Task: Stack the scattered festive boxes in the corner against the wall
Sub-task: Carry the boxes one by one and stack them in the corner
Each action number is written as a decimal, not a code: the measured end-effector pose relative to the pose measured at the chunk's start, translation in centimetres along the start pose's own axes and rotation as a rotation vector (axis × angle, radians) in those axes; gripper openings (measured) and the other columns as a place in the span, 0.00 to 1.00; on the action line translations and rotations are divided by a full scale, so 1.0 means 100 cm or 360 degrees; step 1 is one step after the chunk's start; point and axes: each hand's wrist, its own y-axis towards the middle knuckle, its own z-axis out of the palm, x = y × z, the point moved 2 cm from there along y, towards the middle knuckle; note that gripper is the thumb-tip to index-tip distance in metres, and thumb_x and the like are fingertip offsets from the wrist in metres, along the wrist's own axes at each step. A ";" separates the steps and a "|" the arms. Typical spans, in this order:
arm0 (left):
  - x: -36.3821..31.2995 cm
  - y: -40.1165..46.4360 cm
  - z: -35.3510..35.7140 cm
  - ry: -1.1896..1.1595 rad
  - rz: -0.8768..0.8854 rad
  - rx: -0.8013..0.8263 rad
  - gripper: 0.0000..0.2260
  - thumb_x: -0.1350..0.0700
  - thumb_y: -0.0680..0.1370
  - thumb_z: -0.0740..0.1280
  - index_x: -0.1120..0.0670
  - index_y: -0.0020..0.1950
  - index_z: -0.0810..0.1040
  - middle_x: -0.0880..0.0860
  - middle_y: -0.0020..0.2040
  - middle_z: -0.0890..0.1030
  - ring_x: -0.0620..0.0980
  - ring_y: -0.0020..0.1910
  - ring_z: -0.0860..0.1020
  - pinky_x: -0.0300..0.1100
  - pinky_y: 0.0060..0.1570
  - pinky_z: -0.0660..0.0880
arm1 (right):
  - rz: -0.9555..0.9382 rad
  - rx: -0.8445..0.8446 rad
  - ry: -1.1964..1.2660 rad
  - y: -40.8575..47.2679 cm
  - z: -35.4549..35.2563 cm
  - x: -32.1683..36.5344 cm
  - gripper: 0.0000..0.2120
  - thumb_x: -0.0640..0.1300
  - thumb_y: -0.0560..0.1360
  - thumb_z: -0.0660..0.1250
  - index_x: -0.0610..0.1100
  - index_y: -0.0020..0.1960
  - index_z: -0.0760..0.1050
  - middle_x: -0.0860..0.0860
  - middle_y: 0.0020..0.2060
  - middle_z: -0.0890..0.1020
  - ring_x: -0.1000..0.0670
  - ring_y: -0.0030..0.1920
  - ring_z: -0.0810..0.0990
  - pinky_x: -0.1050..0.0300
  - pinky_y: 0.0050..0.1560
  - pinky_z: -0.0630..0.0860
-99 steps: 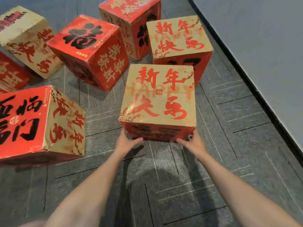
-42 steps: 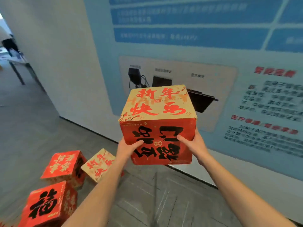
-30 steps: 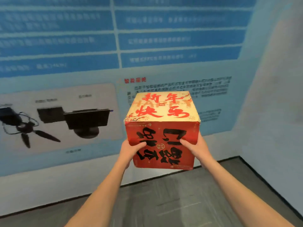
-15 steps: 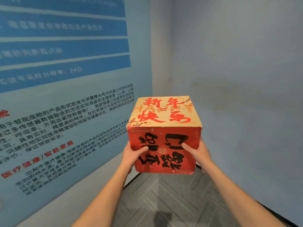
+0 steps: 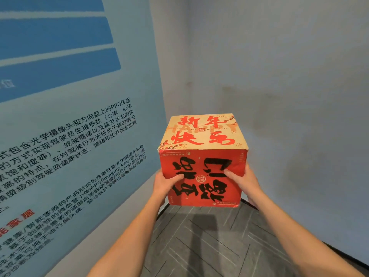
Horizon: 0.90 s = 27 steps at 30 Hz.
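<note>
Grey herringbone flooring (image 5: 209, 246) runs under our forearms toward the corner. Our left hand (image 5: 165, 183) and right hand (image 5: 244, 181) clasp the festive box (image 5: 201, 156) from either side, thumbs curled onto its red front face, fingers hidden behind. We carry it level, clear of the floor, gold lid up. Beyond it the printed wall panel (image 5: 79, 126) meets the plain grey wall (image 5: 289, 76). To set it well, we should probably lower it squarely, back edges flush to both walls, releasing only once it rests flat.

Grey herringbone floor (image 5: 209, 246), box's shadow
</note>
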 end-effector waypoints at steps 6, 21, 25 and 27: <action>0.020 0.136 -0.002 0.0048 -0.0060 0.0082 0.30 0.47 0.65 0.81 0.50 0.63 0.75 0.49 0.55 0.83 0.49 0.54 0.81 0.53 0.58 0.78 | 0.0101 -0.0070 -0.0028 0.109 0.042 -0.023 0.36 0.62 0.66 0.77 0.60 0.69 0.66 0.55 0.58 0.82 0.51 0.57 0.82 0.42 0.57 0.80; 0.103 0.303 0.020 0.0117 -0.0398 0.0320 0.28 0.52 0.68 0.80 0.50 0.65 0.74 0.50 0.55 0.84 0.49 0.51 0.83 0.49 0.50 0.82 | 0.0534 -0.0097 -0.0143 0.252 0.089 -0.124 0.30 0.67 0.63 0.76 0.65 0.61 0.69 0.57 0.55 0.83 0.51 0.56 0.82 0.38 0.60 0.77; 0.134 0.312 0.038 0.0129 -0.0537 0.0304 0.27 0.54 0.69 0.80 0.50 0.64 0.74 0.51 0.54 0.84 0.50 0.50 0.84 0.48 0.46 0.82 | 0.0619 -0.0062 -0.0189 0.268 0.085 -0.162 0.33 0.66 0.65 0.75 0.62 0.66 0.68 0.58 0.55 0.82 0.50 0.57 0.81 0.36 0.61 0.75; 0.147 0.315 0.048 0.0106 -0.0596 0.0300 0.26 0.55 0.69 0.80 0.50 0.64 0.74 0.51 0.54 0.84 0.51 0.50 0.84 0.48 0.46 0.82 | 0.0667 -0.0047 -0.0200 0.273 0.081 -0.178 0.34 0.66 0.65 0.75 0.61 0.67 0.67 0.58 0.56 0.82 0.49 0.57 0.81 0.35 0.62 0.75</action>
